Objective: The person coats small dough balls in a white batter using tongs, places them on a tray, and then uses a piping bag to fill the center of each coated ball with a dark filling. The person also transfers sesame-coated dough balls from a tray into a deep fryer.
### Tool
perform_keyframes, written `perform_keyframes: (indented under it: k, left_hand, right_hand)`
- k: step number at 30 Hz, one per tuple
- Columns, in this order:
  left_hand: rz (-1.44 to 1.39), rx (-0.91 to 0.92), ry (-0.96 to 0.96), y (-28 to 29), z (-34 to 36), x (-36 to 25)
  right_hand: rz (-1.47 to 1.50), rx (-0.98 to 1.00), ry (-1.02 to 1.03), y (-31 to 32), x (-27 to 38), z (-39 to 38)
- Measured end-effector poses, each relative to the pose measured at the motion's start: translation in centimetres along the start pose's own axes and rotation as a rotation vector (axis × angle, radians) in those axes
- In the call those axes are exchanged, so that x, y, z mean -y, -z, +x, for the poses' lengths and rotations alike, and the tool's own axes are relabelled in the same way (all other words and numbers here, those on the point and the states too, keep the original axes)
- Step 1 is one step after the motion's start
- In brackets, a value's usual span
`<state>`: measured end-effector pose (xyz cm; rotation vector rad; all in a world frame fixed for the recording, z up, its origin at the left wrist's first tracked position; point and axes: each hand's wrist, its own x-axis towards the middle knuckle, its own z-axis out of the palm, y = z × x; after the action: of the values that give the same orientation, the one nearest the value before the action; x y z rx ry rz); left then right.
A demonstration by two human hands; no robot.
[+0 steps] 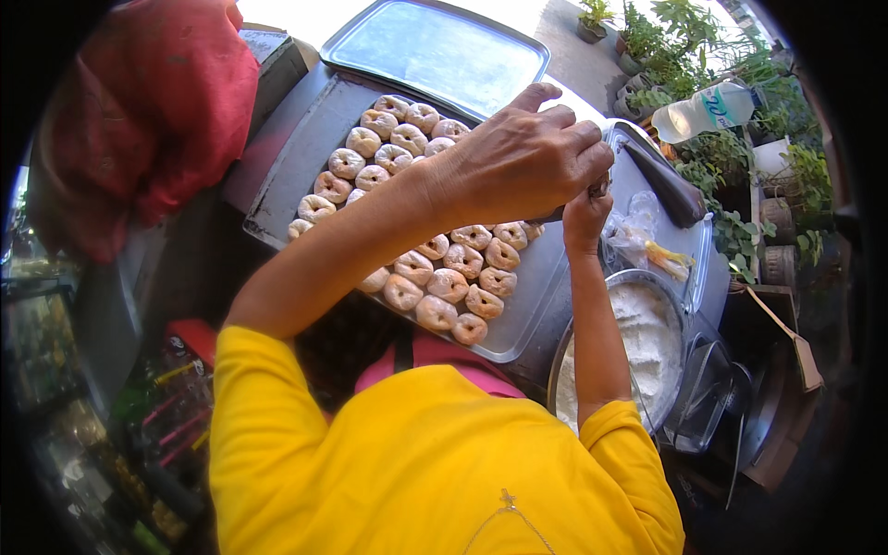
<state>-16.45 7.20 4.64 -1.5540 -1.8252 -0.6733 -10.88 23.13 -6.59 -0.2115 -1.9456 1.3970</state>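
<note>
Several rows of powder-dusted doughnuts [449, 285], each with a dimple or hole, fill a metal tray [294, 171] in front of me. Above its right side, my left hand [546, 153] is closed, with the fingers curled down and the forearm crossing over the doughnuts. My right hand [587, 220] is closed just below and beside it, fingers up against the left hand. A small dark thing shows between the two hands, mostly hidden by the fingers. Below my right forearm stands a round metal bowl [685, 338] of white powder [638, 324].
An upturned or bare metal tray [439, 51] lies at the back. On the right tray [698, 268] rest a dark filled bag [664, 180] and a clear plastic bag [647, 236] with something yellow. A water bottle [708, 111], potted plants [689, 37] and red cloth [166, 111] surround the table.
</note>
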Motion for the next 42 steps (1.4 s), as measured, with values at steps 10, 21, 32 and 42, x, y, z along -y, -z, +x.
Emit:
perform_keyframes:
  k: [10,21,32,42]
  left_hand:
    - [0.005,-0.054,-0.003,0.7,1.2,-0.5]
    - [0.01,-0.196,0.046,3.5,0.8,-1.3]
    - [-0.01,-0.083,0.127,3.9,-2.3,-2.6]
    - [0.008,-0.133,0.132,4.5,-1.3,-3.4]
  right_hand:
    - [-0.008,-0.002,-0.003,1.0,1.0,0.8]
    - [0.089,0.015,-0.083,0.5,3.7,-0.1]
    - [-0.07,0.126,0.056,-0.9,1.9,-1.8]
    - [-0.092,0.115,0.098,-0.2,3.8,-1.1]
